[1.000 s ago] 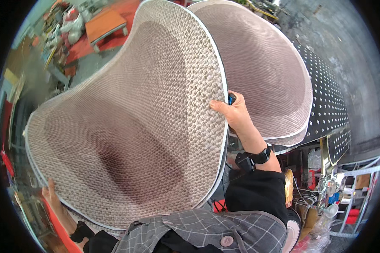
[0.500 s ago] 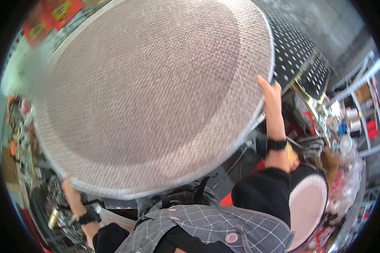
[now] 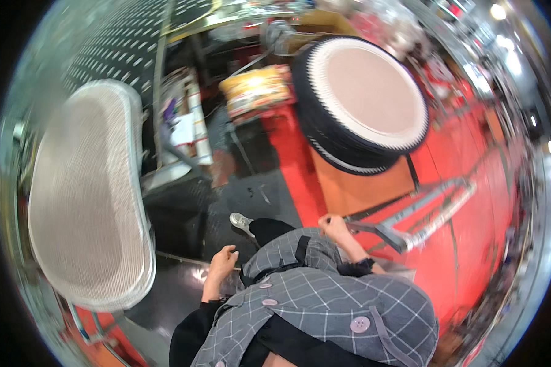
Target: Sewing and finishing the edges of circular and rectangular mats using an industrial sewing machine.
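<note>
My left hand (image 3: 223, 263) is in front of my body at the left, its fingers loosely bent and apart, with nothing in it. Over to the right, my right hand (image 3: 335, 228) has its fingers curled in, and nothing shows inside them. Closest to it is a grey metal frame (image 3: 404, 229) with a pale wrapped bar; the hand does not visibly grip it. Away from both hands, the large beige mesh panel (image 3: 86, 202) with a white rim rests at the left against the black perforated table (image 3: 119, 55).
A stack of round mesh discs (image 3: 373, 92) with black sides and a white toothed rim stands on an orange base (image 3: 361, 186). Beside it lies a yellow packet (image 3: 255, 90). The floor is red (image 3: 477, 244) at the right and dark near my shoe (image 3: 241, 224).
Both hands have let go of the large mesh panel, which now sits at the left. My view has turned right, bringing in the disc stack and grey frame.
</note>
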`<state>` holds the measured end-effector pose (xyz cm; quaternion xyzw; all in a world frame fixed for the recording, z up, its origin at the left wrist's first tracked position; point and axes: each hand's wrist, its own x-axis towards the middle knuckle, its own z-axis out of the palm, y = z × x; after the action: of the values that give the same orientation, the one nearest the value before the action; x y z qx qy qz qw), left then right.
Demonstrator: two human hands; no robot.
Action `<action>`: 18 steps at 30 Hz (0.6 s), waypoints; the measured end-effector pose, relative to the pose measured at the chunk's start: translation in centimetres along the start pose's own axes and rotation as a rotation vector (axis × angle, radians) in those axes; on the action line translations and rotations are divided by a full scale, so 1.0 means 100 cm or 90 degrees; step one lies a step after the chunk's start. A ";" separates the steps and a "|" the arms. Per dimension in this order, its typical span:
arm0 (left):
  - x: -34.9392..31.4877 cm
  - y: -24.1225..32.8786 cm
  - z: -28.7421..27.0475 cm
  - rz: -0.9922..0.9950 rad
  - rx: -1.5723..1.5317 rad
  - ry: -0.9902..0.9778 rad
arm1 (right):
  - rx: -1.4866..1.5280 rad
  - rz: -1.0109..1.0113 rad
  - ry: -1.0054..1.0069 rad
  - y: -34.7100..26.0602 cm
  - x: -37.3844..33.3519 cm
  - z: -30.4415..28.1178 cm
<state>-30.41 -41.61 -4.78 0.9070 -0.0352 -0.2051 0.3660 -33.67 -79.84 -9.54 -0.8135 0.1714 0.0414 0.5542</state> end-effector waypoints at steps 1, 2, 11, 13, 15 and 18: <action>0.010 0.000 -0.004 -0.008 0.041 -0.077 | 0.017 0.042 0.030 0.021 -0.038 -0.007; 0.042 0.017 -0.126 0.066 0.184 -0.096 | 0.088 0.046 0.068 -0.051 -0.030 0.046; 0.137 0.236 -0.079 0.336 0.317 -0.282 | -0.072 0.168 0.338 -0.102 -0.118 -0.013; 0.127 0.290 -0.020 0.401 0.245 -0.321 | -0.021 0.224 0.243 -0.100 -0.142 -0.037; 0.104 0.345 0.037 0.477 0.237 -0.371 | -0.010 0.273 0.160 -0.085 -0.170 -0.056; 0.059 0.431 0.130 0.496 0.261 -0.447 | -0.006 0.296 0.170 -0.047 -0.216 -0.100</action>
<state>-26.45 -82.78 14.01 0.7570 -0.5265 -0.3330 0.1972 -53.66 -82.43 3.99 -0.7531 0.4252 0.0606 0.4983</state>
